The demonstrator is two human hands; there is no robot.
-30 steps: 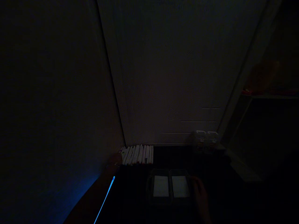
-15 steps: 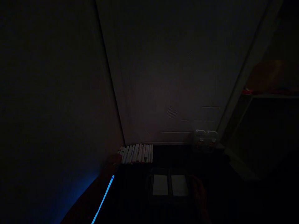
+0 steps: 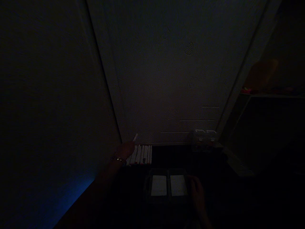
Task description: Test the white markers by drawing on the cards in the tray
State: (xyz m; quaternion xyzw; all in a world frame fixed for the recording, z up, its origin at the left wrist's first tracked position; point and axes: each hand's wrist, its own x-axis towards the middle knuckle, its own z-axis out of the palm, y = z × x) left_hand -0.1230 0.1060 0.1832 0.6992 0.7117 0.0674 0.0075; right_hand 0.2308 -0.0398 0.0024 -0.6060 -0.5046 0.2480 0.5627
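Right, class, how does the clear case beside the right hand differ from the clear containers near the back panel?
The case lies flat, while the containers stand upright. The case shows two white sheets; the containers show small reddish patches instead. The right hand is at the case's edge, whereas no hand is at the containers. Both look see-through, with two parts side by side.

Dim room, heart-patterned panel [image 3: 172, 113], shelf [image 3: 274, 95]
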